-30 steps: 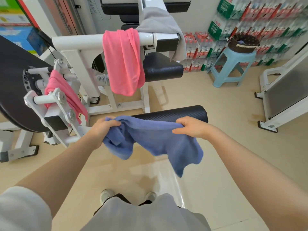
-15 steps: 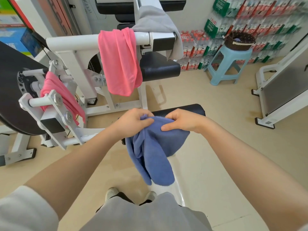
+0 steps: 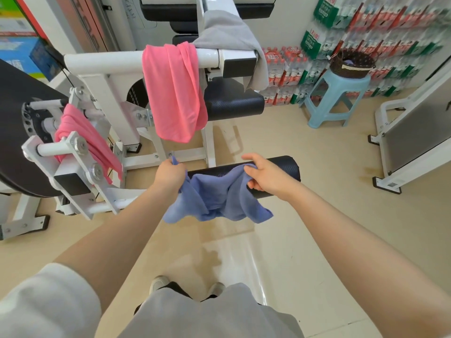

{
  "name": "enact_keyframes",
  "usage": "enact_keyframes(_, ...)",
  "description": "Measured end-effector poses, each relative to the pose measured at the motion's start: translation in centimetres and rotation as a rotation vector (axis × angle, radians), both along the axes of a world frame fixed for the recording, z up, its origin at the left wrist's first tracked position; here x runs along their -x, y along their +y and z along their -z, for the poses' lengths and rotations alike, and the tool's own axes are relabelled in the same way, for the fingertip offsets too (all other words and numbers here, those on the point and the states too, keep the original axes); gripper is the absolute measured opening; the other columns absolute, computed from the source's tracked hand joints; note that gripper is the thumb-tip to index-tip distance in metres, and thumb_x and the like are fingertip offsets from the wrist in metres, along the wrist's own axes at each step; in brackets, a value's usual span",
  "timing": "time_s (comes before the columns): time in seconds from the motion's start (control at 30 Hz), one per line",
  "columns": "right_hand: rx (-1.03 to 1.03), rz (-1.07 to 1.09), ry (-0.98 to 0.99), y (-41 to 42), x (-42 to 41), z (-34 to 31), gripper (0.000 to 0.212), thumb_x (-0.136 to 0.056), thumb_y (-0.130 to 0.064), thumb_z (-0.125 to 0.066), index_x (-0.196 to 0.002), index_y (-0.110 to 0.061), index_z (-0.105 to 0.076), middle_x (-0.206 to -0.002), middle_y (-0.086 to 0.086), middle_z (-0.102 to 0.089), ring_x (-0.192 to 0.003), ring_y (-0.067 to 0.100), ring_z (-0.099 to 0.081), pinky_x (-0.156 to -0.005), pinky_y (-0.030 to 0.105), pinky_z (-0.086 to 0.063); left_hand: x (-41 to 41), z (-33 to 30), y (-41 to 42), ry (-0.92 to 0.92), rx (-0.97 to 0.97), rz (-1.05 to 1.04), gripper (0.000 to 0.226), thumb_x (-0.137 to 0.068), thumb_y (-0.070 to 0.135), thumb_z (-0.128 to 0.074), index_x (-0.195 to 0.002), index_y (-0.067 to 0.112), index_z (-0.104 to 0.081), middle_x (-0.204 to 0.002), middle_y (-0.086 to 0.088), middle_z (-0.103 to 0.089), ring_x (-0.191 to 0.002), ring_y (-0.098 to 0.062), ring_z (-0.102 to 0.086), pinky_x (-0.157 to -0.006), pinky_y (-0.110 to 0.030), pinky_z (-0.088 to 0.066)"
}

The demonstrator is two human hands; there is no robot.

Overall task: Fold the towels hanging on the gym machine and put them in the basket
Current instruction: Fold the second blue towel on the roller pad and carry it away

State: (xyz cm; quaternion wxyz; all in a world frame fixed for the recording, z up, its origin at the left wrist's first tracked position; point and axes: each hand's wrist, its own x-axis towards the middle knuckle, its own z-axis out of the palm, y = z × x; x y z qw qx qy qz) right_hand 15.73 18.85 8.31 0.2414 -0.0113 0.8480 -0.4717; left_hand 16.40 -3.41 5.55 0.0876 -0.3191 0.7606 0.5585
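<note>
A blue towel sags between my two hands in front of the black roller pad. My left hand grips one bunched end, and my right hand holds the other end with fingers curled into the cloth. A pink towel hangs over the white bar of the gym machine. A second pink towel drapes over the left lever arm. A grey towel lies on the upper frame. The dark woven basket stands on a light blue stool at the far right.
Stacked packs of bottled water line the back wall behind the stool. Another white machine frame stands at the right. A large black disc of the machine juts out at the left. Beige floor lies below my feet.
My hands came together with the blue towel, then moved apart again. The towel now hangs doubled and slack between them instead of bunched in one drop.
</note>
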Motion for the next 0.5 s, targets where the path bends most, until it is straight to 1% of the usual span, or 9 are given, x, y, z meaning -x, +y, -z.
enact_keyframes(0.03,-0.020,0.040,0.043,-0.2,0.2,-0.1,0.027,-0.098,-0.021,-0.036,-0.123,-0.021,-0.047,-0.062,0.000,-0.049,-0.055,0.015,-0.045,-0.066,0.030,-0.040,0.3,0.0,-0.2,-0.012,-0.016,-0.044,0.027,-0.089,0.006,-0.041,-0.062,0.009,-0.042,-0.060,-0.009,-0.047,-0.060,-0.026,-0.045,-0.059,-0.034,-0.042)
enact_keyframes(0.07,-0.064,0.058,0.097,-0.4,0.4,-0.1,0.025,-0.099,-0.021,-0.035,-0.114,-0.016,-0.053,-0.062,0.000,-0.048,-0.056,0.016,-0.046,-0.067,0.031,-0.040,0.6,0.1,-0.4,-0.017,-0.030,-0.086,0.029,-0.091,0.009,-0.041,-0.062,0.010,-0.045,-0.062,-0.009,-0.049,-0.062,-0.026,-0.046,-0.062,-0.034,-0.043)
enact_keyframes(0.13,-0.261,0.026,0.192,-0.4,0.9,-0.6,0.034,-0.100,-0.023,-0.031,-0.076,-0.013,-0.052,-0.067,0.005,-0.049,-0.066,0.023,-0.047,-0.068,0.031,-0.036,0.9,-0.1,-0.4,-0.035,-0.030,-0.118,0.029,-0.092,0.014,-0.039,-0.063,0.010,-0.045,-0.061,-0.009,-0.047,-0.058,-0.025,-0.044,-0.058,-0.030,-0.038)
enact_keyframes(0.17,-0.394,-0.001,0.229,-0.4,1.0,-0.8,0.038,-0.100,-0.025,-0.030,-0.068,-0.013,-0.048,-0.072,0.008,-0.049,-0.072,0.026,-0.047,-0.068,0.031,-0.035,0.9,-0.4,-0.2,-0.043,0.007,-0.093,0.027,-0.092,0.015,-0.039,-0.066,0.009,-0.044,-0.062,-0.009,-0.046,-0.056,-0.024,-0.042,-0.056,-0.028,-0.034)
enact_keyframes(0.23,-0.628,-0.046,0.314,-0.3,1.1,-0.8,0.038,-0.100,-0.025,-0.030,-0.077,-0.008,-0.056,-0.084,0.009,-0.048,-0.080,0.029,-0.047,-0.069,0.031,-0.035,0.9,-0.6,0.0,-0.039,0.175,0.054,0.022,-0.093,0.012,-0.039,-0.074,0.005,-0.047,-0.070,-0.014,-0.051,-0.054,-0.020,-0.040,-0.052,-0.027,-0.031)
enact_keyframes(0.3,-0.691,-0.054,0.341,-0.1,1.3,-0.5,0.030,-0.098,-0.019,-0.035,-0.092,-0.005,-0.061,-0.089,0.009,-0.055,-0.085,0.031,-0.054,-0.069,0.033,-0.041,0.7,-0.9,0.5,-0.035,0.331,0.235,0.015,-0.089,0.003,-0.045,-0.075,0.005,-0.051,-0.087,-0.021,-0.060,-0.056,-0.019,-0.044,-0.051,-0.025,-0.033)
enact_keyframes(0.33,-0.616,-0.032,0.296,-0.1,1.3,-0.5,0.025,-0.096,-0.016,-0.039,-0.097,-0.007,-0.062,-0.090,0.009,-0.060,-0.086,0.030,-0.057,-0.070,0.034,-0.046,0.5,-1.0,0.6,-0.007,0.349,0.286,0.014,-0.087,0.000,-0.047,-0.078,0.006,-0.056,-0.092,-0.017,-0.062,-0.061,-0.021,-0.048,-0.054,-0.024,-0.036)
enact_keyframes(0.4,-0.278,0.018,0.100,-0.3,1.1,-0.6,0.017,-0.092,-0.013,-0.047,-0.102,-0.015,-0.061,-0.081,0.003,-0.058,-0.074,0.023,-0.056,-0.063,0.030,-0.047,-0.2,-1.5,1.3,0.112,0.230,0.297,0.019,-0.088,0.001,-0.046,-0.084,0.008,-0.063,-0.085,-0.006,-0.062,-0.071,-0.021,-0.052,-0.057,-0.022,-0.039)
enact_keyframes(0.5,0.160,0.001,-0.134,-1.0,0.3,-1.8,0.014,-0.091,-0.011,-0.055,-0.088,-0.020,-0.065,-0.070,0.000,-0.055,-0.061,0.013,-0.051,-0.056,0.024,-0.045,-1.3,-2.4,2.2,0.205,-0.023,0.190,0.019,-0.087,0.006,-0.054,-0.072,0.013,-0.065,-0.052,0.008,-0.060,-0.049,-0.008,-0.052,-0.042,-0.014,-0.037)
